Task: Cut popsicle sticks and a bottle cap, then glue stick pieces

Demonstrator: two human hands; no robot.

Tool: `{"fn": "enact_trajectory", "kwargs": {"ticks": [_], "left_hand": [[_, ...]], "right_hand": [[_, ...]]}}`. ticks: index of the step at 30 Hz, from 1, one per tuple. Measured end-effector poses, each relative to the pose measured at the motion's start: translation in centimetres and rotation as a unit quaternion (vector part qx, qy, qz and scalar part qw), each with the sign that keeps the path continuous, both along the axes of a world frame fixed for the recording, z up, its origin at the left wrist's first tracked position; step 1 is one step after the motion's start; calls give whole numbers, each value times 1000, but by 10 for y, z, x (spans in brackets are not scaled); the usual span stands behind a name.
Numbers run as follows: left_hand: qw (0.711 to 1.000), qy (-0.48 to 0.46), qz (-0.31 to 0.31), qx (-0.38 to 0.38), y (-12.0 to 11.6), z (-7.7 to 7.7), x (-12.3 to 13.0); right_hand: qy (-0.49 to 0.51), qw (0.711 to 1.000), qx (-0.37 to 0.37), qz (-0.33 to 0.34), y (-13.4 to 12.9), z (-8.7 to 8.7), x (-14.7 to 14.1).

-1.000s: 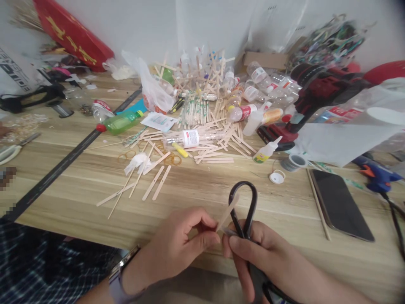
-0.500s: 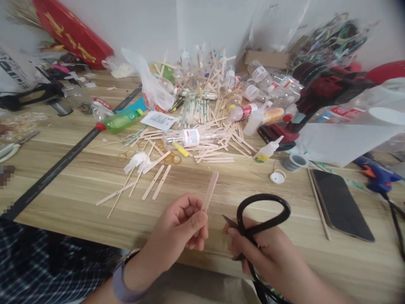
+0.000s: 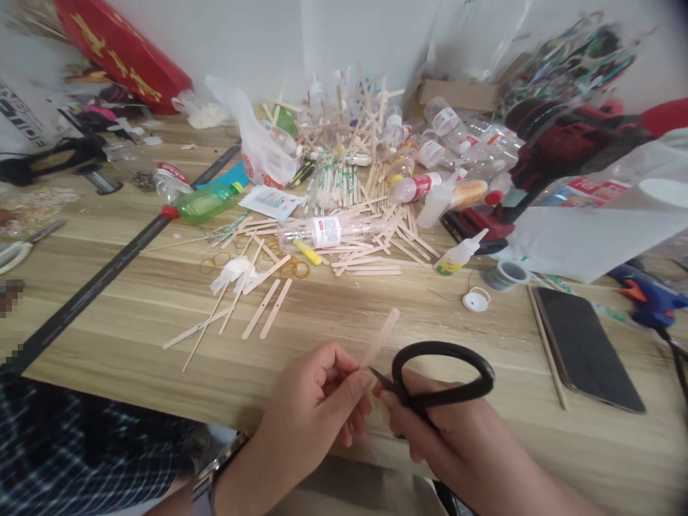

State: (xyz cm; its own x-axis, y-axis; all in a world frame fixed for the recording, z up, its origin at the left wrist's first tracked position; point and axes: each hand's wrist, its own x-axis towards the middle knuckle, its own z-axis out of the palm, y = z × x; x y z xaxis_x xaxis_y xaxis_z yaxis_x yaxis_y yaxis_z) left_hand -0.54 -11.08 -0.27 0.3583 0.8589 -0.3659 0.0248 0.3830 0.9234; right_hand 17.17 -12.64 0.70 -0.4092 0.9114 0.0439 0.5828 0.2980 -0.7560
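Between the thumb and fingers of my left hand [image 3: 327,401] is a flat wooden craft stick [image 3: 383,335], its rounded end pointing up and away. My right hand [image 3: 441,437] grips black-handled scissors [image 3: 395,383] near the pivot, one large handle loop sticking up above the hand. The pointed blade tip reaches the stick just beside my left thumb; whether it presses into the wood I cannot tell. Left of my hands, two craft sticks [image 3: 269,312] lie side by side on the wooden table [image 3: 161,380], with thin bamboo skewers [image 3: 201,340] and a crumpled white tissue [image 3: 233,272] nearby.
Behind lies a heap of craft sticks [image 3: 370,251] and plastic bottles [image 3: 443,118]. A glue bottle [image 3: 456,256], a phone [image 3: 588,347], a red drill [image 3: 553,158] and a blue glue gun [image 3: 648,290] occupy the right. A green bottle [image 3: 207,204] lies to the left.
The scissors and the craft stick have come together, the blade tip now at the stick beside my left thumb. My left hand has shifted slightly right and nearer, and the stick leans further right.
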Motion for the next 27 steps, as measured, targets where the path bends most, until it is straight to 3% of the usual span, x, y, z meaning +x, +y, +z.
{"fn": "enact_trajectory", "kwargs": {"ticks": [8, 14, 17, 22, 24, 26, 27], "left_hand": [[999, 32, 2, 24, -2, -5, -1], [994, 88, -9, 57, -3, -9, -3], [980, 148, -19, 134, -4, -7, -4], [929, 234, -40, 283, -5, -2, -6], [881, 286, -52, 373, -7, -3, -8], [813, 337, -65, 470, -8, -8, -10], [781, 352, -74, 511, -9, -11, -12]], "right_hand": [[-31, 999, 21, -5, 2, -4, -2], [-103, 986, 129, 7, 4, -5, -2], [-153, 970, 186, 41, 3, -5, 2], [-253, 918, 296, 72, 0, -4, 9], [-209, 945, 242, 68, 0, -3, 8], [-104, 991, 63, 48, 1, -2, 4], [-44, 996, -64, 31, 1, -2, 2]]}}
